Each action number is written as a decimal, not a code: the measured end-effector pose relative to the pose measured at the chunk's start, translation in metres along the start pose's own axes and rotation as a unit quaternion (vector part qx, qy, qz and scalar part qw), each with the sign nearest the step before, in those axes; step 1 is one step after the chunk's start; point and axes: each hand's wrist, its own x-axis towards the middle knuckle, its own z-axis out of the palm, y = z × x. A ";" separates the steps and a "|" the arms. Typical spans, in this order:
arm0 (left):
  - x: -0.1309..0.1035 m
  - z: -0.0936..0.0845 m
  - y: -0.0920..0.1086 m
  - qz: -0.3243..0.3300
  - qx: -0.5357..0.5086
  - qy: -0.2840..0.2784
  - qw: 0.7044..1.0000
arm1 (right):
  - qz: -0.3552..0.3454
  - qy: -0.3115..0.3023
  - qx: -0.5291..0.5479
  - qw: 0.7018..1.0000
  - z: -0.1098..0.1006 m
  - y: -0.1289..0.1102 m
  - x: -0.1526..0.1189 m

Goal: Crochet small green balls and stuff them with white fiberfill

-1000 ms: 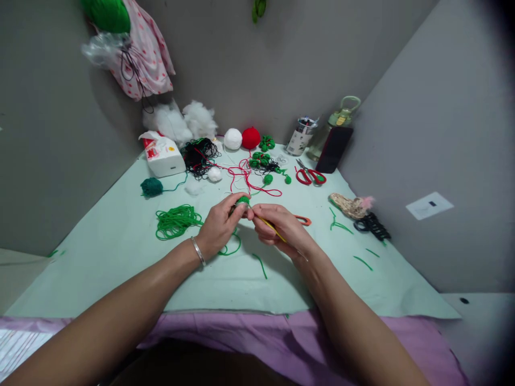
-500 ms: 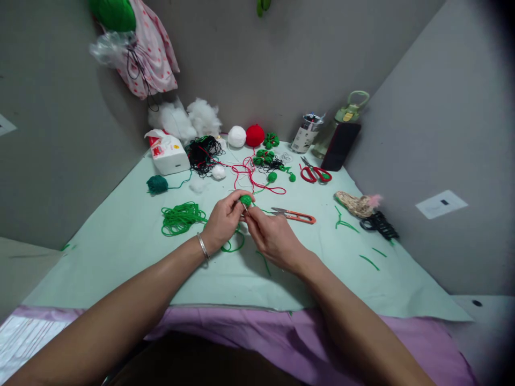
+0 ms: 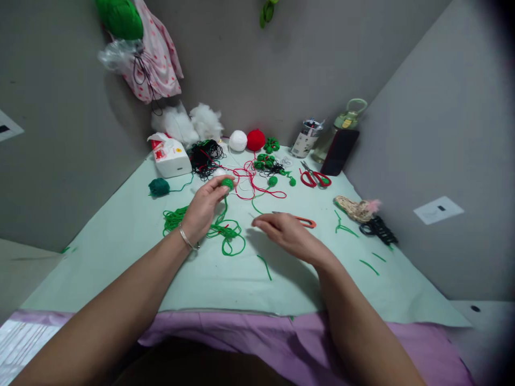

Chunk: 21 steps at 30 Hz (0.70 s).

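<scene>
My left hand is closed around a small green crocheted ball, pinched between thumb and fingertips. Green yarn hangs from the ball toward loose loops below. To the right, my right hand is apart from the ball, its thumb and forefinger pinching a thin, pale needle-like tool. Only the tip shows, so I cannot tell whether it is a hook or a needle. Orange-handled thread snips lie partly hidden behind this hand. A green skein rests beside my left wrist.
Red-handled scissors, a phone, a bottle and a pen cup stand or lie at the back right. Toward the back left are a tissue pack, stuffing and tangled black yarn. Green yarn scraps lie right.
My hands have separated. The left has moved left and slightly up with the green ball; the right has drawn away to the right with the thin tool, clear of the ball.
</scene>
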 end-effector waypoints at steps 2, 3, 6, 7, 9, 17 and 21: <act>-0.003 0.003 0.003 -0.019 -0.028 -0.014 0.999 | 0.049 0.092 -0.091 0.990 -0.010 0.012 -0.001; -0.005 0.005 0.005 -0.026 -0.040 -0.020 0.999 | 0.063 0.123 -0.108 0.985 -0.013 0.016 -0.001; -0.015 0.017 0.011 -0.040 -0.071 -0.045 0.996 | 0.063 0.196 -0.091 0.974 -0.009 0.018 0.004; -0.019 0.022 0.013 -0.043 -0.080 -0.057 0.994 | 0.044 0.209 -0.041 0.976 -0.004 0.014 0.007; -0.027 0.032 0.016 -0.047 -0.096 -0.082 0.991 | -0.002 0.163 0.143 0.976 0.008 0.005 0.012; -0.030 0.036 0.008 -0.070 -0.126 -0.034 0.989 | -0.021 0.135 0.299 0.944 0.014 -0.001 0.013; -0.029 0.037 0.004 -0.089 -0.135 -0.033 0.986 | -0.069 0.234 0.358 0.901 0.008 -0.006 0.011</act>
